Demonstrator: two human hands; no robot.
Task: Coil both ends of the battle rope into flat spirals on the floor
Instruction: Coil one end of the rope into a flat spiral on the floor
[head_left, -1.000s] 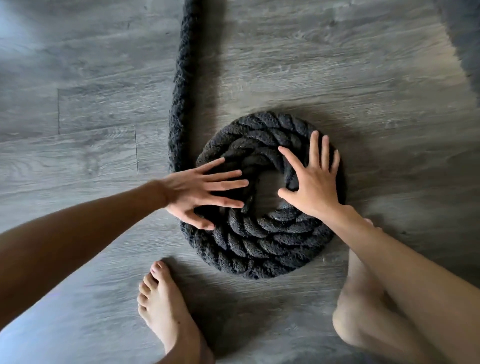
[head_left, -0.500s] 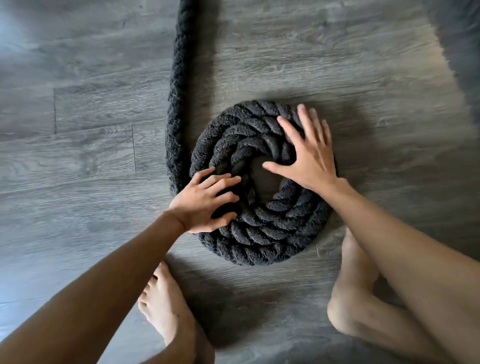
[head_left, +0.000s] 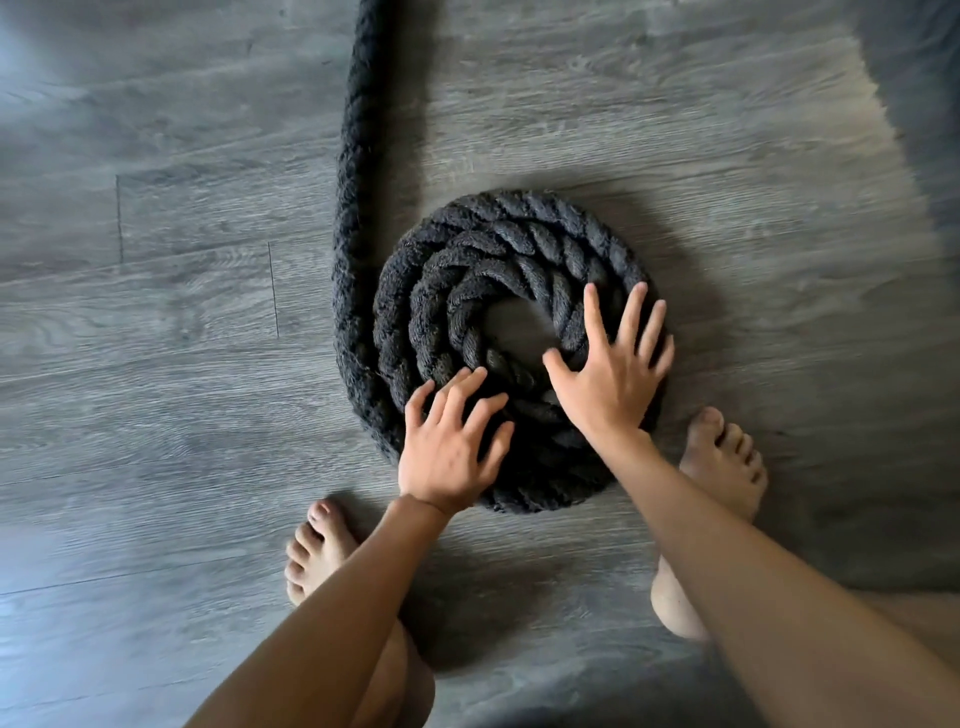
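Observation:
A thick black twisted battle rope lies on the grey wood floor, wound into a flat spiral (head_left: 467, 270) of about three turns with a small bare hole in the middle. Its free length (head_left: 358, 130) runs straight up the left side and out of the top of the view. My left hand (head_left: 449, 447) rests on the near left part of the spiral, fingers spread and slightly bent. My right hand (head_left: 613, 374) lies flat on the near right part, fingers spread and straight. Neither hand grips the rope. The rope's other end is out of view.
My bare left foot (head_left: 317, 551) stands just below the spiral on the left, and my bare right foot (head_left: 722, 462) at its lower right edge. The grey plank floor (head_left: 156, 312) stretches to all sides. A dark shadow covers the top right corner.
The spiral has turned under my hands. My left hand slid from the left side round to the near side, and my right hand came down from the far right to the near right.

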